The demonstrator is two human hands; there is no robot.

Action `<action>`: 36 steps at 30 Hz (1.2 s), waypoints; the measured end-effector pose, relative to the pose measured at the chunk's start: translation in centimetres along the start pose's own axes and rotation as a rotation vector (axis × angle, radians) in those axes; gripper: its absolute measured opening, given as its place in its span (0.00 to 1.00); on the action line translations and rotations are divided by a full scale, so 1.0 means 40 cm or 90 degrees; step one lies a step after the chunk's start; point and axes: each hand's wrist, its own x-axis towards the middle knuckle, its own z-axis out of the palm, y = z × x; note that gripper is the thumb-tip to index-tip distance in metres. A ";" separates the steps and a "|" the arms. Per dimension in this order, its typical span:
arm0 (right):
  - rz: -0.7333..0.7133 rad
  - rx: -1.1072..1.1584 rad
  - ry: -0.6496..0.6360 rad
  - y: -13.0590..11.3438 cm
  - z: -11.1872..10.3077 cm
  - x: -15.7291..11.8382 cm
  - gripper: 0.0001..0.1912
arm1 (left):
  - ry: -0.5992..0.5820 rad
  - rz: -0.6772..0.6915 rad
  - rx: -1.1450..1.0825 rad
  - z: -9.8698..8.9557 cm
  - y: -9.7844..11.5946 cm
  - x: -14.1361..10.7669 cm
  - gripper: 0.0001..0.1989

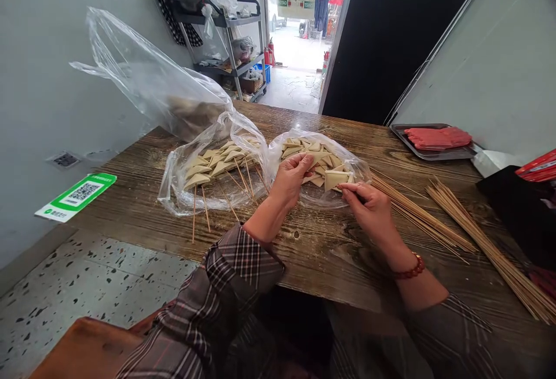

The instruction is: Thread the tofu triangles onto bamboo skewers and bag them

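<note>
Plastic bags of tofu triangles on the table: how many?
2. Left bag holds skewered triangles; right bag holds loose ones, at both hands: left hand, right hand.

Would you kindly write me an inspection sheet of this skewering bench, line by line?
Surface: worn wooden table, bare in front of the hands.
Job's things: loose tofu triangles in an open plastic bag; skewered triangles on sticks in a second bag; two bundles of bamboo skewers at the right.
Clutter: metal tray of pink meat slices; red packet at the far right.
Hands: left hand pinches a triangle in the bag; right hand holds a triangle at the bag's edge.
Cables: nothing seen.
Surroundings: grey walls, QR sticker, shelf trolley, open doorway.
</note>
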 end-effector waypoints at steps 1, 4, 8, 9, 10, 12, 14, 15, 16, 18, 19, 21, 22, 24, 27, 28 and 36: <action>-0.002 -0.003 0.000 0.001 0.000 0.000 0.11 | -0.001 0.002 0.004 0.000 0.000 0.000 0.17; -0.004 -0.008 -0.005 0.005 -0.001 0.001 0.11 | -0.007 0.004 0.010 0.002 0.001 -0.001 0.17; -0.006 -0.007 -0.001 0.006 0.000 0.000 0.10 | -0.028 0.015 0.004 0.007 -0.002 -0.005 0.17; -0.007 -0.008 0.001 0.006 0.000 0.000 0.10 | -0.031 0.016 0.004 0.008 -0.003 -0.007 0.17; -0.008 -0.010 0.002 0.006 0.001 0.000 0.10 | -0.032 0.015 0.006 0.010 -0.003 -0.008 0.17; -0.005 -0.011 0.002 0.006 0.002 0.000 0.10 | -0.035 0.011 0.013 0.012 -0.005 -0.011 0.17; 0.000 -0.010 -0.001 0.006 0.003 0.000 0.11 | -0.040 0.012 0.021 0.013 -0.005 -0.014 0.17; 0.001 -0.009 -0.003 0.005 0.003 0.000 0.11 | -0.041 0.014 0.025 0.014 -0.005 -0.015 0.17; 0.002 -0.009 -0.004 0.004 0.002 0.000 0.11 | -0.042 0.015 0.028 0.015 -0.005 -0.016 0.17; 0.001 -0.010 -0.007 0.001 0.002 0.000 0.11 | -0.043 0.015 0.033 0.016 -0.006 -0.017 0.18; 0.001 -0.011 -0.007 0.000 0.001 0.000 0.11 | -0.044 0.012 0.034 0.016 -0.006 -0.017 0.18; -0.002 -0.011 -0.006 -0.001 0.001 0.000 0.11 | -0.049 0.006 0.032 0.018 -0.007 -0.017 0.19; -0.004 -0.011 -0.006 -0.001 0.001 0.000 0.11 | -0.051 0.003 0.030 0.018 -0.007 -0.017 0.19; -0.008 -0.009 -0.004 -0.001 0.001 0.001 0.11 | -0.058 0.001 0.030 0.019 -0.008 -0.017 0.19; -0.012 -0.010 0.000 0.001 0.002 0.001 0.10 | -0.063 0.005 0.038 0.020 -0.008 -0.018 0.20; -0.013 -0.011 0.001 0.001 0.003 0.002 0.10 | -0.065 0.006 0.042 0.021 -0.009 -0.018 0.20; -0.011 -0.004 0.005 0.003 0.008 0.002 0.11 | -0.075 0.011 0.050 0.023 -0.014 -0.018 0.20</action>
